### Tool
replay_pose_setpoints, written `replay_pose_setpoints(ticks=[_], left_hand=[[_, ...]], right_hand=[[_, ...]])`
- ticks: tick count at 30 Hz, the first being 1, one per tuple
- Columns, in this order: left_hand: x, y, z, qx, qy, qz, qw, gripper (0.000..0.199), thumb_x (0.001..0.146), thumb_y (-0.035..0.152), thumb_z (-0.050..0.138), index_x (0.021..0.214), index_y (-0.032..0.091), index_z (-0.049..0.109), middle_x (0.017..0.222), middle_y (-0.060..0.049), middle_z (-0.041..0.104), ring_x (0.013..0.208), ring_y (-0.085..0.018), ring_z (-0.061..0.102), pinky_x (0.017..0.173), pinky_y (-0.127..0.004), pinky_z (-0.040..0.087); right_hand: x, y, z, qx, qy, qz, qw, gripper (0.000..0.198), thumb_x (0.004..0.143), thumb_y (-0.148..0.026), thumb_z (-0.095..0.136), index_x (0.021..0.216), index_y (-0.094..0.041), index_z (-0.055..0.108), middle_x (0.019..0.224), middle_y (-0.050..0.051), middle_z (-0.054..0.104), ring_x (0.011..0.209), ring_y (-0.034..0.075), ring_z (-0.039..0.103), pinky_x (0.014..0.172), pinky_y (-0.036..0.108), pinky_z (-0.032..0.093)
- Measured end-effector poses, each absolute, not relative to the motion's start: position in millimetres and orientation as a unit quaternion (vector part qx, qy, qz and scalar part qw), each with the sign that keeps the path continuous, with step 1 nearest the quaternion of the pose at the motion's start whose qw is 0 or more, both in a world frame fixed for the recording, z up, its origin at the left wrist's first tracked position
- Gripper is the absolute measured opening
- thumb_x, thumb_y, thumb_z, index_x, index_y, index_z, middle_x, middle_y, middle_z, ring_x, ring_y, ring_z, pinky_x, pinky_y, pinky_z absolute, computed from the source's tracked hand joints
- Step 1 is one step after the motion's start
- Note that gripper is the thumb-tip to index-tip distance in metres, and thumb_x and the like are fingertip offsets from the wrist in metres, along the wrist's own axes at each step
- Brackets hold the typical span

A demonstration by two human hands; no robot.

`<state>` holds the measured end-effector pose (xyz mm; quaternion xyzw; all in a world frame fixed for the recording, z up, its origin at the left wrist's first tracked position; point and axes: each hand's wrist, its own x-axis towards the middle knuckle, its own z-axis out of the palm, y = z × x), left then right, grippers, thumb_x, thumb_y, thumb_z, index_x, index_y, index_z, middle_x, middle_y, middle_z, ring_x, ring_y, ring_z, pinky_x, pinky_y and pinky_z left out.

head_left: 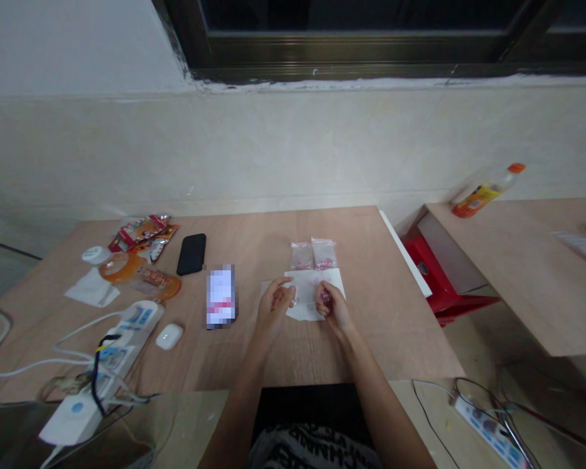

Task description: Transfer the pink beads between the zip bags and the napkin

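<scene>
One small pinkish-purple cluster (326, 296) is the centre of attention, tucked in the curled fingers of the right hand (333, 306), which is closed around it, over the right part of a white paper sheet (305, 299). Across from it, the left hand (276, 299) is half-curled at the sheet's left edge, index finger reaching out above the thumb; whether it pinches anything, I cannot tell.

Just beyond the paper, two clear little plastic bags sit side by side: the left bag (301, 256) and the right bag (324, 251), both showing pink bits.

Out to the left now, a phone with a lit screen (221, 296), a black phone (191, 254), a white earbud case (169, 337), and a white-capped bottle of orange drink (139, 275) near red-and-orange snack packets (144, 233). Far right, on another table (527, 260), an orange-capped bottle (483, 194) has orange liquid at its base.
</scene>
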<state>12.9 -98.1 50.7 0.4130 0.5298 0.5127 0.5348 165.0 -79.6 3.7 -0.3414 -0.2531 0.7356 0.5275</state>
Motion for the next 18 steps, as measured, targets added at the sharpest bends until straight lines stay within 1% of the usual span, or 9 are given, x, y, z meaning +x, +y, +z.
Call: replay_pose_setpoints(ticks=[3, 8, 11, 15, 18], left_hand=[[13, -97, 50, 0.426, 0.544, 0.498, 0.525, 0.041, 0.069, 0.043, 0.07, 0.1, 0.017, 0.06, 0.063, 0.002, 0.061, 0.057, -0.011, 0.053, 0.057, -0.023, 0.039], [11, -98, 51, 0.446, 0.552, 0.483, 0.513, 0.036, 0.069, 0.034, 0.065, 0.101, 0.017, 0.058, 0.063, 0.003, 0.06, 0.058, -0.012, 0.054, 0.058, -0.023, 0.04], [8, -99, 50, 0.47, 0.553, 0.458, 0.513, 0.04, 0.071, 0.03, 0.062, 0.109, 0.017, 0.055, 0.066, 0.003, 0.061, 0.062, -0.013, 0.056, 0.06, -0.024, 0.04], [3, -103, 51, 0.503, 0.557, 0.401, 0.526, 0.051, 0.072, 0.024, 0.061, 0.121, 0.018, 0.05, 0.066, 0.005, 0.061, 0.064, -0.013, 0.057, 0.064, -0.025, 0.041], [-1, -105, 54, 0.518, 0.56, 0.371, 0.529, 0.052, 0.07, 0.021, 0.061, 0.122, 0.02, 0.053, 0.069, 0.004, 0.062, 0.068, -0.014, 0.06, 0.065, -0.025, 0.042]], right_hand=[[164, -80, 2, -0.345, -0.249, 0.745, 0.514, 0.044, 0.075, -0.053, 0.066, 0.055, -0.018, 0.046, 0.043, -0.009, 0.034, 0.033, 0.002, 0.017, 0.035, 0.019, 0.008], [160, -79, -1, -0.361, -0.197, 0.763, 0.499, 0.049, 0.067, -0.057, 0.071, 0.057, -0.02, 0.041, 0.043, -0.011, 0.032, 0.033, 0.001, 0.014, 0.034, 0.018, 0.005], [158, -78, -5, -0.384, -0.169, 0.759, 0.498, 0.051, 0.066, -0.057, 0.071, 0.058, -0.021, 0.037, 0.042, -0.013, 0.029, 0.033, 0.001, 0.012, 0.033, 0.017, 0.005], [158, -76, -10, -0.418, -0.142, 0.746, 0.499, 0.049, 0.069, -0.056, 0.069, 0.06, -0.022, 0.035, 0.042, -0.013, 0.028, 0.031, 0.001, 0.011, 0.031, 0.017, 0.006], [160, -74, -14, -0.438, -0.132, 0.737, 0.498, 0.049, 0.069, -0.056, 0.069, 0.059, -0.022, 0.035, 0.042, -0.013, 0.03, 0.031, 0.001, 0.012, 0.031, 0.017, 0.007]])
